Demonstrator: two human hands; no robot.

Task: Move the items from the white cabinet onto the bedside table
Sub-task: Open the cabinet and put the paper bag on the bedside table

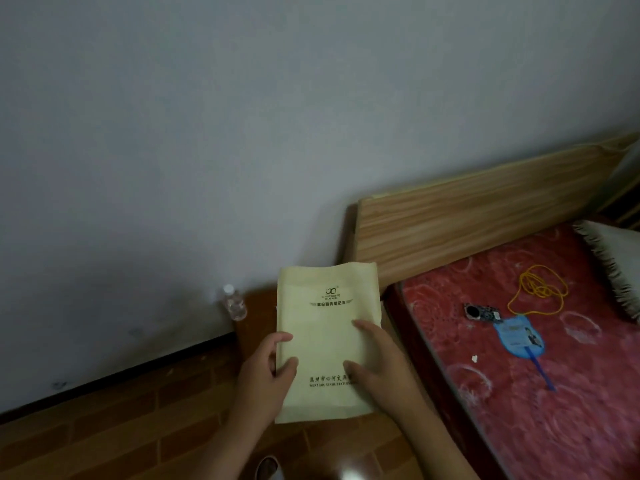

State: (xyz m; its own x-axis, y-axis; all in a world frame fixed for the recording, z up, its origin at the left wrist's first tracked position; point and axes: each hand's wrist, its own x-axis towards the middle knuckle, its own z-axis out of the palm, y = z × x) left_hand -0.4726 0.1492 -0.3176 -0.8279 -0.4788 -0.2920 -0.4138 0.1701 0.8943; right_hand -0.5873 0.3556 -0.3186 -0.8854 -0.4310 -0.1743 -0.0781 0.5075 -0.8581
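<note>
- Cream bag (329,344), centre of frame, over the brown bedside table (258,306): we grip its left edge with our left hand (266,372).
- Right hand (377,365): open, flat on the bag.
- Water bottle (234,304): upright, left of the bag.

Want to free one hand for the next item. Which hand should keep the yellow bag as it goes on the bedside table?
Probably the left hand: its fingers wrap the bag's edge, while the right hand only lies flat on its face, so it could lift away.
</note>
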